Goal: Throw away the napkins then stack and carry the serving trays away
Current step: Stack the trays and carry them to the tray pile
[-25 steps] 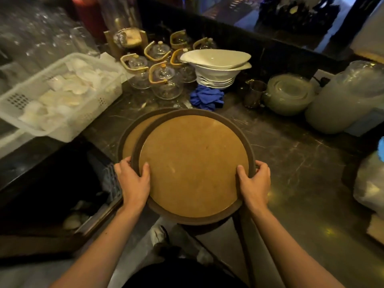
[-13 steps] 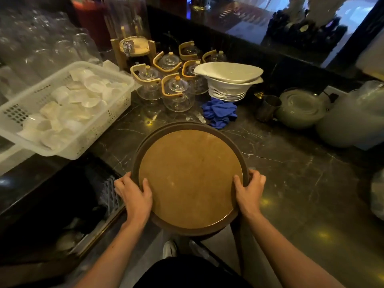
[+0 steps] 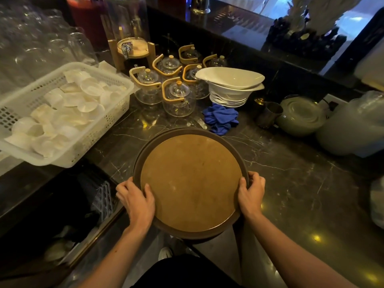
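Two round serving trays [image 3: 191, 181] with dark rims and tan cork-like faces lie stacked, almost exactly aligned, on the front edge of a dark marble counter [image 3: 291, 179]; the near part overhangs the edge. Only a thin sliver of the lower tray's rim shows at the upper left. My left hand [image 3: 136, 201] grips the stack's left rim, thumb lying on the top face. My right hand [image 3: 250, 194] grips the right rim the same way. No napkins are visible on the trays.
A white plastic basket [image 3: 116, 113] of white paper cups sits at left. Behind the trays stand several glass teapots [image 3: 178, 98], stacked white bowls [image 3: 230, 86], a blue cloth [image 3: 221, 119], a metal cup [image 3: 268, 114] and a green lidded pot [image 3: 299, 116]. A dark bin opening [image 3: 68, 204] lies lower left.
The top tray has slid left over the lower one, so the two now line up as one stack. Both hands kept hold of the rims.
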